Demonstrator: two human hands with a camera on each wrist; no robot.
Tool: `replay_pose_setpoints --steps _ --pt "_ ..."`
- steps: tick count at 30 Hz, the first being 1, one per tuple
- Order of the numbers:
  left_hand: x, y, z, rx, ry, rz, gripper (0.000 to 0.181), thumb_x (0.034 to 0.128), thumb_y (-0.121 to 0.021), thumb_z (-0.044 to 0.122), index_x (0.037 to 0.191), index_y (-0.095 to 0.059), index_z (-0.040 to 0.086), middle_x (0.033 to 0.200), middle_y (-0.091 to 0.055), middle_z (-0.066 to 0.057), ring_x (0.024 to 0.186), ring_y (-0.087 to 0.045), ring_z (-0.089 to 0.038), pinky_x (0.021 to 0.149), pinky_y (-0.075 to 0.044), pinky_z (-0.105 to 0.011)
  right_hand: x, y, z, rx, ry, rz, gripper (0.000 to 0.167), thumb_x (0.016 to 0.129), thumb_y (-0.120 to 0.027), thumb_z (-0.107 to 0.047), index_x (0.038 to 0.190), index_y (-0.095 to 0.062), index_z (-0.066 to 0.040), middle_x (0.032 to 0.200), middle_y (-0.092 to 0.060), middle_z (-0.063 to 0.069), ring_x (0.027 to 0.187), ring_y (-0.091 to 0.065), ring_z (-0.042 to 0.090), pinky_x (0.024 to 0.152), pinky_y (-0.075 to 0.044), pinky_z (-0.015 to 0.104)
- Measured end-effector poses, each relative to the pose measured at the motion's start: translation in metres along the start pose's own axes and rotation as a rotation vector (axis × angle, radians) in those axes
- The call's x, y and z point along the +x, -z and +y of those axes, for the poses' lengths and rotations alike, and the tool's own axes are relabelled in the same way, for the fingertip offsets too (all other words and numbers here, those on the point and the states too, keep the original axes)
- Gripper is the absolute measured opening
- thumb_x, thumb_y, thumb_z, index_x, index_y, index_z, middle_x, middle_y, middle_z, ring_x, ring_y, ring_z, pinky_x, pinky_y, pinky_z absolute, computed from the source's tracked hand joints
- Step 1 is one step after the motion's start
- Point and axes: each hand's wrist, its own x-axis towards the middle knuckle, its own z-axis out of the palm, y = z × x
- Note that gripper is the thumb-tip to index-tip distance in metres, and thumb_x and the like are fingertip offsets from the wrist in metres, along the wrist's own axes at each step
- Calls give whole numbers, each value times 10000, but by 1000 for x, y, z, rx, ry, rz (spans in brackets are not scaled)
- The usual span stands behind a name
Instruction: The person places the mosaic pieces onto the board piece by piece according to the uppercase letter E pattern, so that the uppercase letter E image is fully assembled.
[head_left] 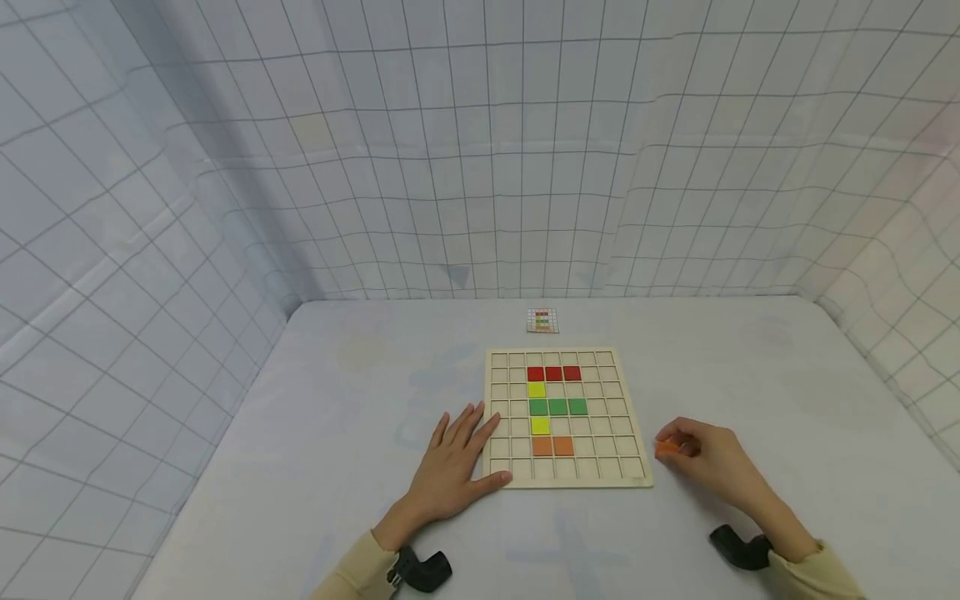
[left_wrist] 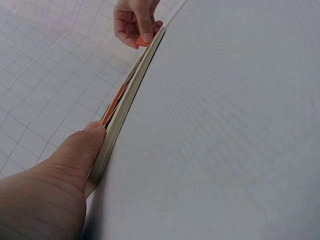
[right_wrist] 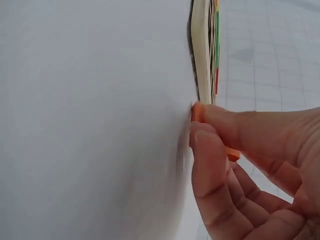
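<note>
A pale wooden grid board [head_left: 577, 482] lies on the table. In its cells sit three red tiles [head_left: 553, 373], a yellow tile [head_left: 536, 389], three green tiles [head_left: 558, 407], another yellow tile [head_left: 540, 425] and two orange tiles [head_left: 552, 447]. My left hand [head_left: 450, 471] rests with spread fingers at the board's left edge, its thumb on the near left corner. Just off the board's right side, my right hand [head_left: 708, 458] pinches an orange tile [right_wrist: 197, 112] between thumb and fingers. Further orange [right_wrist: 233, 154] shows behind the fingers; whether it is the same tile I cannot tell.
Beyond the board's far edge lies a small card [head_left: 542, 321] printed with a coloured grid pattern. White cloth with a dark grid [head_left: 480, 167] hangs behind and at both sides of the white table [head_left: 360, 375]. A black wrist mount [head_left: 426, 572] sits on each wrist.
</note>
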Motion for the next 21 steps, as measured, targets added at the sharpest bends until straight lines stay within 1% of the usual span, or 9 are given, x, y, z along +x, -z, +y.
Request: replay_pose_setpoints --steps 4,7,10,13,16,19,21 --pt "0 0 -1 2 -1 -1 817 887 -466 653 1522 -252 186 1554 -201 -84 1430 -95 -225 1122 -19 -475 6 -5 -8 50 54 37 149 781 -775 -50 883 -707 -136 763 -592 -79 621 -520 56 539 -449 228" --pt "0 0 -1 2 1 -2 817 888 -468 652 1523 -249 186 1555 -198 -83 1430 -93 -224 1122 -19 -476 12 -11 -16 114 111 34 155 778 -777 -49 896 -725 -133 795 -586 -74 646 -522 63 557 -458 225" --pt "1 1 0 1 3 -6 815 889 -471 647 1523 -244 189 1556 -194 -82 1430 -89 -221 1122 -19 -476 18 -18 -24 188 137 -27 134 802 -764 -78 923 -731 -127 814 -577 -65 673 -524 80 574 -459 223" --pt "0 1 0 -4 1 -4 813 890 -476 642 1522 -248 185 1555 -197 -83 1430 -92 -222 1121 -19 -477 23 -26 -33 236 132 -107 124 826 -746 -101 945 -730 -133 848 -591 -61 704 -531 98 602 -466 223" --pt "0 1 0 -8 -1 -6 813 890 -473 644 1522 -250 184 1556 -196 -83 1431 -87 -219 1121 -17 -475 27 -33 -41 233 154 -157 129 842 -725 -86 962 -727 -134 874 -602 -65 729 -531 105 632 -476 229" --pt "0 1 0 -9 0 -6 813 890 -467 649 1522 -252 185 1555 -198 -83 1431 -87 -218 1121 -18 -476 31 -41 -46 207 189 -149 125 848 -716 -62 953 -717 -131 873 -609 -70 742 -533 104 649 -484 235" --pt "0 1 0 -14 -2 0 812 890 -468 648 1520 -257 181 1553 -203 -86 1430 -94 -221 1121 -22 -481 34 -45 -48 189 195 -139 117 849 -714 -58 943 -708 -128 863 -604 -76 743 -527 102 650 -482 238"
